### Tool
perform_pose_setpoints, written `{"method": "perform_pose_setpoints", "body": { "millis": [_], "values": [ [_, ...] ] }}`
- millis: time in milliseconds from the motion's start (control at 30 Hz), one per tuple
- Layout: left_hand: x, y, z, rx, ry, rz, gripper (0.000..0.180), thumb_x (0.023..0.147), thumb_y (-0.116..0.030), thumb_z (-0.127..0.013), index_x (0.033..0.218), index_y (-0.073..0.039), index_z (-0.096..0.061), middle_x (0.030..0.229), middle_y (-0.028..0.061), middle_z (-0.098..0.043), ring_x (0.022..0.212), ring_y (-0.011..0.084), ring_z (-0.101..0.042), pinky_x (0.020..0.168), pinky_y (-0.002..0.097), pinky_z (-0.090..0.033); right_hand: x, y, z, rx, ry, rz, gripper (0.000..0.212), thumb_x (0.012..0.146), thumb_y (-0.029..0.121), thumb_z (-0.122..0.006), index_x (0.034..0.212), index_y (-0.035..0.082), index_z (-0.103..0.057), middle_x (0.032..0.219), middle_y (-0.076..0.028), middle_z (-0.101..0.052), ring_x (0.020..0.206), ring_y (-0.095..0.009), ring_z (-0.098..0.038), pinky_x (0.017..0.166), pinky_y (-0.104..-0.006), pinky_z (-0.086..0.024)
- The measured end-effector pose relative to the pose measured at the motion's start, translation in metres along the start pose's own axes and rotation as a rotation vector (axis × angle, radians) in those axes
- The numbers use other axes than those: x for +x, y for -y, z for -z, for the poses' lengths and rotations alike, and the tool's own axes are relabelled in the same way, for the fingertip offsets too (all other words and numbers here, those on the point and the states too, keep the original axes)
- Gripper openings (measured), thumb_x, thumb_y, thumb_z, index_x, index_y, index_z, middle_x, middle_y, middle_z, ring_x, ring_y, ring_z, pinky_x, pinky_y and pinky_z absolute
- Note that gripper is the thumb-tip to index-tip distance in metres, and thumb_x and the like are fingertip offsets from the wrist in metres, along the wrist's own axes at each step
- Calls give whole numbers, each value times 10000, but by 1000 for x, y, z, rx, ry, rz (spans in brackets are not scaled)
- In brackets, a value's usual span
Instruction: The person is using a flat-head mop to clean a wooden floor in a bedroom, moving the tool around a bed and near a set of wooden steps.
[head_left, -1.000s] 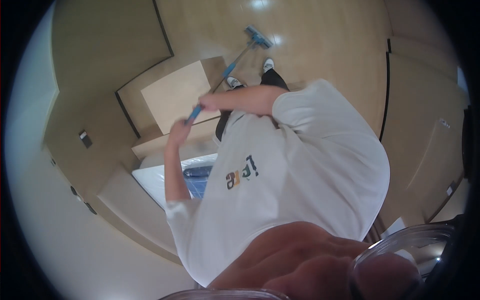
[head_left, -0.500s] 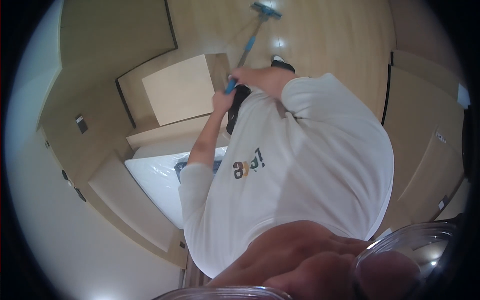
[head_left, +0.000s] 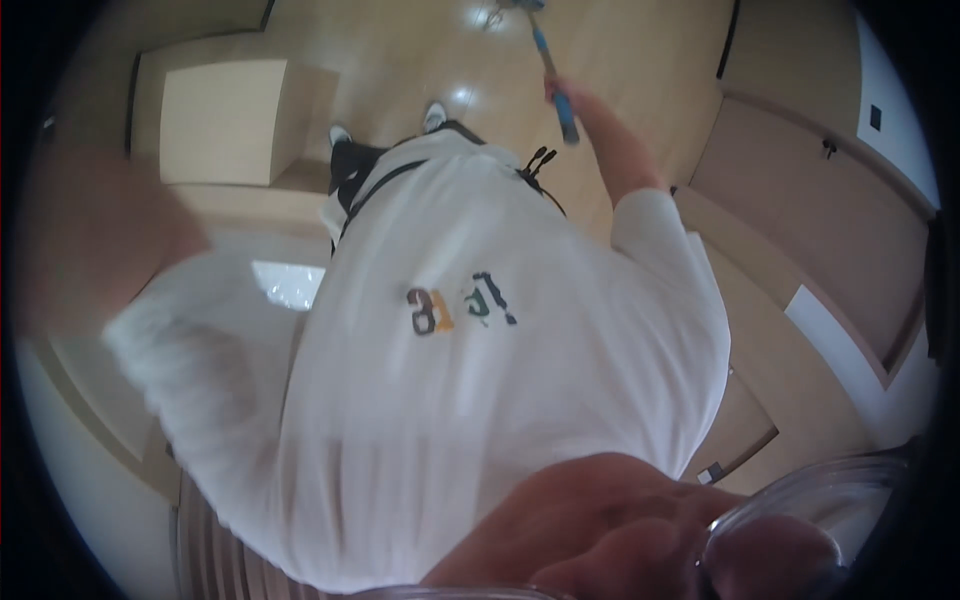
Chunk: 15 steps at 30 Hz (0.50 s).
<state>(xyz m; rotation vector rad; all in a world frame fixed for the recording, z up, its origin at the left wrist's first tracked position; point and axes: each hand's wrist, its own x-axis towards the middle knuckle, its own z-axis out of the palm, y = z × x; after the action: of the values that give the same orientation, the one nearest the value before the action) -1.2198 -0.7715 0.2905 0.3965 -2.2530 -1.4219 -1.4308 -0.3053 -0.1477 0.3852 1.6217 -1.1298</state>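
Note:
My right hand [head_left: 562,88], out ahead and to the right, is closed around the blue grip of a long-handled floor mop [head_left: 566,118]. Its thin pole runs away to the far edge of the view, where only part of the blue head shows on the wood floor. On the left side, my left hand [head_left: 95,225] is raised and smeared by motion, apart from the mop. Its fingers cannot be made out.
A pale box-shaped block [head_left: 225,120] stands at the left on a low wooden platform. Behind my left arm lies a plastic-wrapped white mattress-like thing [head_left: 290,283]. Black cables [head_left: 540,165] hang at my waist. A brownish door [head_left: 800,170] and wooden panels line the right.
My left hand has let go of the mop grip and swung far left. My right hand has carried the mop to the right. The view has turned, shifting the block leftward.

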Motion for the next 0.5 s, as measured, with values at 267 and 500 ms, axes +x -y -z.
{"method": "perform_pose_setpoints", "body": {
  "millis": [267, 500],
  "values": [
    [-19, 0, -39, 37, -33, 36, 393, 957, -358, -536, 1116, -17, -647, 939, 77, -673, 905, 178, -625, 767, 346, -514, -40, -112, 30, -385, -194, -156, 328, 927, 333, -608, 728, 73, -602, 559, -44, -534, 485, -180, -529, 478, -355, -435],
    [-38, -6, -36, 46, -52, 13, 391, 961, -356, -532, 1124, -20, -645, 959, 78, -672, 920, 178, -623, 779, 344, -510, 33, -152, 9, -158, 259, -1, 102, 766, 131, -598, 768, 38, -642, 743, -130, -636, 680, -257, -625, 598, -377, -499]
  ]
}}
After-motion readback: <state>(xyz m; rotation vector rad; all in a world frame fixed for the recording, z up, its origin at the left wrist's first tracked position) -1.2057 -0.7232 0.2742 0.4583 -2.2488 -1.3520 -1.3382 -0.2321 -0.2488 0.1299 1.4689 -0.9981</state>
